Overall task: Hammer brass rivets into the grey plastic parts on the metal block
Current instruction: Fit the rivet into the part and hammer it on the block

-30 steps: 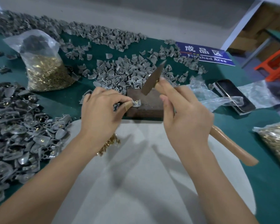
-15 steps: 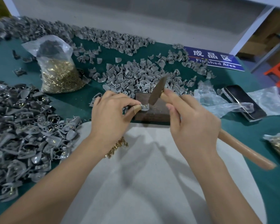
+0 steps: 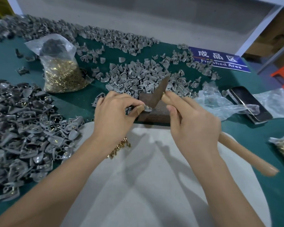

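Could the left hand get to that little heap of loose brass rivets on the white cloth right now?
Probably not at once: the left hand is pinching a grey plastic part on the metal block. The loose rivets lie uncovered just under its wrist, so once freed, likely yes.

The metal block (image 3: 156, 110) is a dark, rust-brown rectangular slab lying flat on the green tabletop (image 3: 246, 133), with one small grey plastic part (image 3: 147, 108) resting on its near left corner and a brass rivet seated in it, too small to make out clearly. The hammer (image 3: 159, 93) has a dark wedge-shaped metal head, tilted with its lower end touching the part, and a pale wooden handle running down to the right. Loose grey plastic parts (image 3: 138, 79) lie heaped behind the block, riveted parts (image 3: 23, 128) form a pile at the left, and loose brass rivets (image 3: 120, 147) lie near the block's front.
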A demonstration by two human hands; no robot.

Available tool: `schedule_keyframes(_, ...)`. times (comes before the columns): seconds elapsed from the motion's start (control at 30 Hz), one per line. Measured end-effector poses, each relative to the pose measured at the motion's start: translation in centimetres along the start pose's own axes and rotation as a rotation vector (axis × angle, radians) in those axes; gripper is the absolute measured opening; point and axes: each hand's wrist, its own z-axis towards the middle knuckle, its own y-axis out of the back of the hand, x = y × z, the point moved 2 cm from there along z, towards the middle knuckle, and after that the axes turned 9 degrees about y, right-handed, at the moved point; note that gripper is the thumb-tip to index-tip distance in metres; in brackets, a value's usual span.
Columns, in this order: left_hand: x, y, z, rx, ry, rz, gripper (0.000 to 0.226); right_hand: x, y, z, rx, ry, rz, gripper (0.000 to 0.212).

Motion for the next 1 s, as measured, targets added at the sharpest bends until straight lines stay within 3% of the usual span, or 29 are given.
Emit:
schedule_keyframes(0.1,0.0,0.1,0.0,0.005,-0.009,0.009,0.011,-0.2,0.6,0.1,-0.121,-0.054,0.026,0.034)
schedule_keyframes(0.27,-0.1,0.0,0.0,0.005,0.004,0.005,0.009,-0.2,0.3,-0.2,-0.003,0.014,-0.023,0.032)
schedule_keyframes(0.37,-0.1,0.2,0.1,0.009,-0.003,0.007,0.009,-0.3,1.0,0.0,-0.151,-0.052,-0.009,0.033)
schedule_keyframes(0.5,-0.2,0.1,0.1,0.003,-0.013,0.013,0.007,0.5,0.2,0.0,-0.012,0.068,0.022,0.032)
schedule_keyframes(0.63,-0.1,0.2,0.0,0.011,-0.016,0.019,0.010,0.0,0.7,0.0,-0.123,-0.020,0.019,0.032)
schedule_keyframes(0.77,-0.1,0.2,0.1,-0.001,-0.010,0.011,0.008,-0.1,0.0,0.0,-0.026,0.039,0.013,0.032)
schedule_keyframes(0.9,-0.1,0.2,0.1,0.009,-0.005,0.010,0.009,0.0,0.5,-0.1,-0.177,-0.038,0.037,0.034)
schedule_keyframes(1.0,-0.1,0.1,0.1,0.009,0.001,0.018,0.011,0.2,-0.3,-0.1,-0.047,-0.012,0.040,0.034)
